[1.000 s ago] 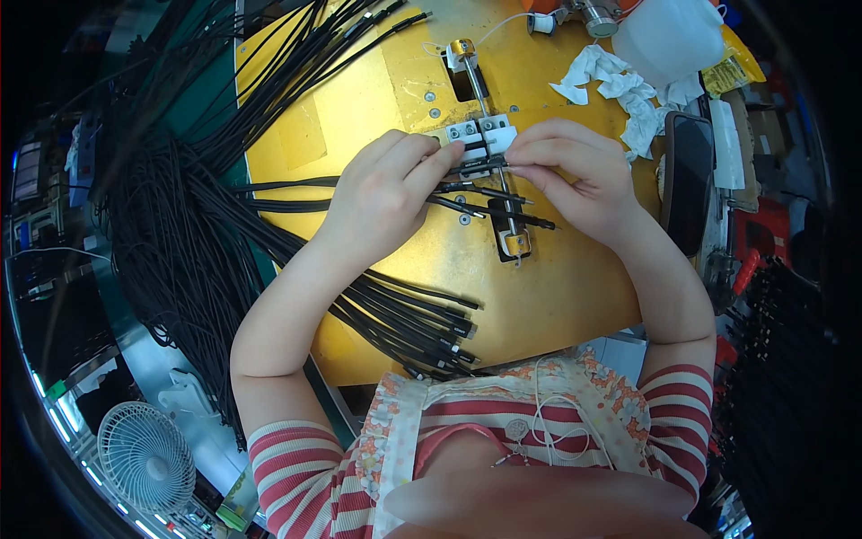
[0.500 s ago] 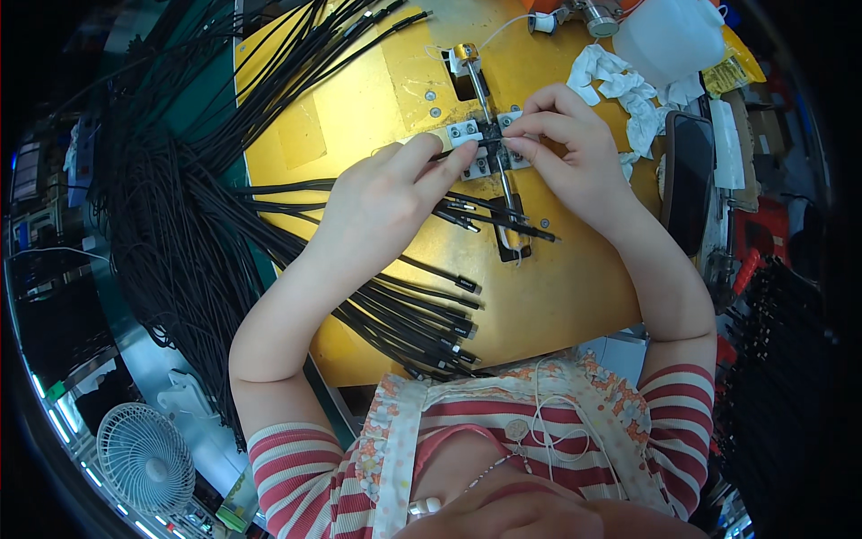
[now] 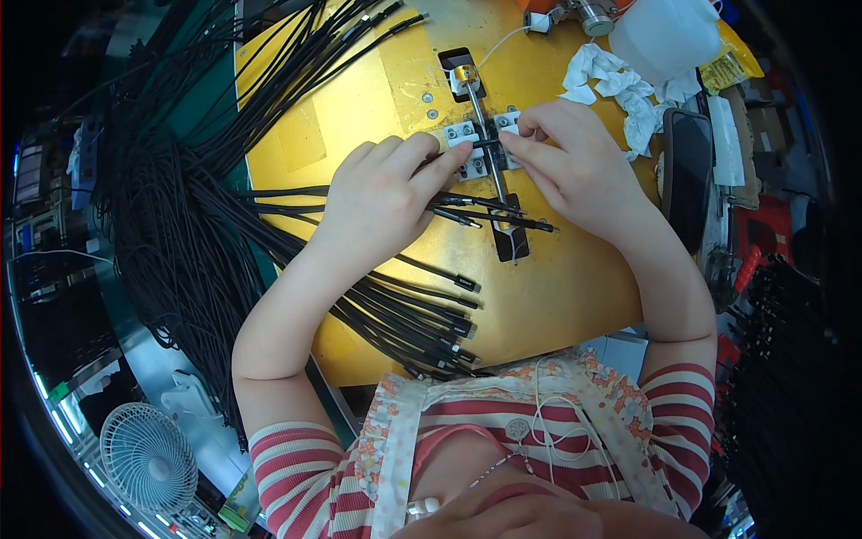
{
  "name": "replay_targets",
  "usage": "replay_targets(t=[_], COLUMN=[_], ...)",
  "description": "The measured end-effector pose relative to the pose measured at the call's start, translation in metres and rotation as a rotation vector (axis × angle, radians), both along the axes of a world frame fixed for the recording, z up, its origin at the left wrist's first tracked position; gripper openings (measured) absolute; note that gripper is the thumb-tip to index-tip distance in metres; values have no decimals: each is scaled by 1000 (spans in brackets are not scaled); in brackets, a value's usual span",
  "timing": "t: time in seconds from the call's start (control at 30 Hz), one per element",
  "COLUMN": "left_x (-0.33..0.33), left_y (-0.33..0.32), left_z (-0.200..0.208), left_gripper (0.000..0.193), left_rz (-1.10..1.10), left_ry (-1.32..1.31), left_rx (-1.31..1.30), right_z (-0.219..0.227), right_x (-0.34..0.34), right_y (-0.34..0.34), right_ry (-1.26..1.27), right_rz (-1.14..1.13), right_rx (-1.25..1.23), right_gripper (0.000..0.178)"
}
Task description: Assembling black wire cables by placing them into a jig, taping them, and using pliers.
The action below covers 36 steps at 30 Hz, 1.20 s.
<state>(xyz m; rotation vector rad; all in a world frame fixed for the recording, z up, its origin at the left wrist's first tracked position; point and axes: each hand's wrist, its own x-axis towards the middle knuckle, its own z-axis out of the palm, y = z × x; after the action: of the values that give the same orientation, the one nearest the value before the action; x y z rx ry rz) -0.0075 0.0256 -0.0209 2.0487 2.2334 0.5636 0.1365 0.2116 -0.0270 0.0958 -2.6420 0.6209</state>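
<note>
A black cable (image 3: pixel 486 143) lies across a small metal fixture (image 3: pixel 461 132) with a thin steel rod (image 3: pixel 479 110) running through it. My left hand (image 3: pixel 382 193) is closed, thumb and forefinger pinching the cable at the fixture's left side. From the right, my right hand (image 3: pixel 575 153) pinches at the cable's other end, its fingertips over the right-hand block; the tip between them is mostly hidden. Several loose cable ends with plugs (image 3: pixel 503 216) stick out just below my left hand. More cable plugs (image 3: pixel 462 331) lie fanned out nearer to me.
The fixture sits on a gold-coloured plate (image 3: pixel 575 287). A thick bundle of black cables (image 3: pixel 180 242) hangs at the left. Crumpled white tissues (image 3: pixel 628 94), a white plastic container (image 3: pixel 666 40) and a dark phone-like slab (image 3: pixel 688 166) lie at the right. A white fan (image 3: pixel 149 460) stands lower left.
The rod with its brass-coloured top end has shifted down toward me. My right fingers have closed in more tightly at the fixture, while my left hand has barely moved.
</note>
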Motion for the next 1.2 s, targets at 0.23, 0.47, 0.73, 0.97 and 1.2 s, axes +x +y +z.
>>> replay_targets(t=[0.23,0.47,0.73,0.97,1.2], left_x=[-2,1,-3,-7,1], left_y=[-1,0,-3,-10,0], left_z=[-2,0,-4,35,8], left_gripper=[44,54,55,62,62], left_rz=[0,-4,2,-51,6], left_ry=[-39,-41,-71,-557,-106], left_rx=[9,24,55,-131,-32], right_z=[25,15,9,8,-6], right_x=[10,10,7,4,-4], right_y=[-4,0,-6,-6,0], right_ry=[-277,-208,-167,-74,-99], right_rz=[205,105,49,60,-88], right_rx=[-373,-660,-709,-700,-501], right_gripper=[18,12,9,7,4])
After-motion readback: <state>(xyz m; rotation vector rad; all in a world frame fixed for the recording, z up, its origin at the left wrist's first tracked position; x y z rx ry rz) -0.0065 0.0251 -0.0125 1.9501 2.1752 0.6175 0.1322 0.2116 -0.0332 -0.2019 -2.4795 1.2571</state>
